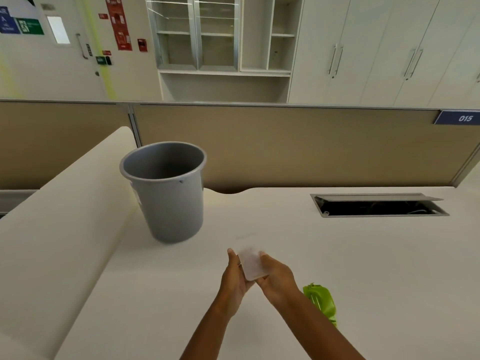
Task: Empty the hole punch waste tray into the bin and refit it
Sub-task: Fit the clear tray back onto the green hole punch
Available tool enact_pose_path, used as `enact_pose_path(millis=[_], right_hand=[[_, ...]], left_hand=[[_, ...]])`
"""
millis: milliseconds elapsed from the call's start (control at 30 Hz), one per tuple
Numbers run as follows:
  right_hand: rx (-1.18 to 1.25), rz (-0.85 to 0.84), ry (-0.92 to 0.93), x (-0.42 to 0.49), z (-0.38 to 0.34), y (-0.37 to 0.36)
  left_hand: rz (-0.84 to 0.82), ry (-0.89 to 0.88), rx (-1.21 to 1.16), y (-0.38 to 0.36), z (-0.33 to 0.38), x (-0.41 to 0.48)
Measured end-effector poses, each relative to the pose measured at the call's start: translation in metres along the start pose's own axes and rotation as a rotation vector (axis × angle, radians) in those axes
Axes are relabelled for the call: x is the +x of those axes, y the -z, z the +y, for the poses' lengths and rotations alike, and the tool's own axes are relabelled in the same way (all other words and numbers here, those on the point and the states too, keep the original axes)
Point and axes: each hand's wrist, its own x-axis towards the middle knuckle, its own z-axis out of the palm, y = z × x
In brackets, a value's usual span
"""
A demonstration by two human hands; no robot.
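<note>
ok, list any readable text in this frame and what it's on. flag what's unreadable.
"015": white digits on the blue plate at the right end of the partition top.
Blue and green signs on the wall, upper left: lettering too blurred to read.
Red poster beside the door: print too small to read.
Label on the grey bin: not legible.
Green hole punch and clear tray: no text visible.
</note>
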Motion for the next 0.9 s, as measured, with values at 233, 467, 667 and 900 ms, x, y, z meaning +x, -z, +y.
enact_pose_path(millis=[233, 467, 667, 900], right_hand=[[0.035, 0.069, -0.057, -0.01, 0.022, 0.035], [-0.086, 0.041, -0.074, -0.014, 0.02, 0.065], [-0.481, 0.195, 0.076, -0.007, 0.001, 0.094], [-1.247, 0.389, 0.521, 0.007, -0.012, 0.14]], left_hand=[[-0.14, 0.17, -0.305, -0.011, -0.035, -0.009], [-0.096, 0.213, -0.378, -0.012, -0.053, -0.009], [-0.032, 0.215, -0.374, -0.009, -0.055, -0.006], [-0.01, 0.239, -0.398, -0.007, -0.057, -0.01]])
